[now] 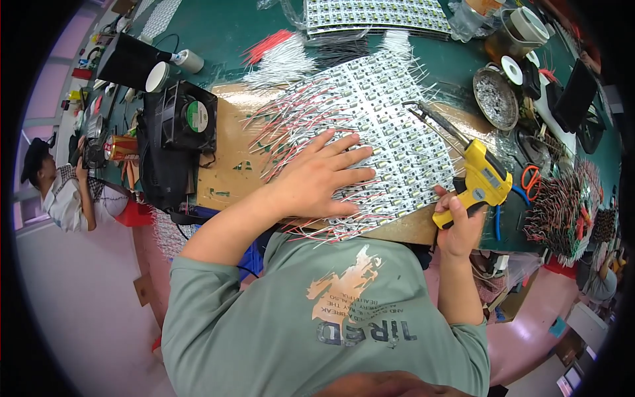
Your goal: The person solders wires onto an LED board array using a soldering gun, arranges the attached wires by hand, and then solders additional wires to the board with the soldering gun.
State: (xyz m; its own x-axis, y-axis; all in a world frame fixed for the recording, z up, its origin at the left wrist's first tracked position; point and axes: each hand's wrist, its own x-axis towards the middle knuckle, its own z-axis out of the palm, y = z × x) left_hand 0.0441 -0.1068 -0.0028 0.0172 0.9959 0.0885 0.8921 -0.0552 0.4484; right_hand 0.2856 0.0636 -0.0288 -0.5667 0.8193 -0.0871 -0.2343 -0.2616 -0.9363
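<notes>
A white panel of small circuit boards (397, 139) lies at a slant before me, with red and white wires sticking out along its left side. My left hand (324, 173) rests flat on the panel's left part, fingers spread over the boards and wires. In my right hand (458, 221) is a yellow and black soldering gun (486, 177), gripped by its handle at the panel's right edge. Its thin metal tip reaches up and left over the upper right of the panel. Whether the tip touches a board, I cannot tell.
A black fan (190, 119) stands on the left. Bundles of white wires (281, 66) and another board panel (377, 14) lie at the back. To the right are a metal dish (495, 99), orange-handled scissors (530, 180) and a heap of wired boards (562, 221). Another person (66, 182) sits far left.
</notes>
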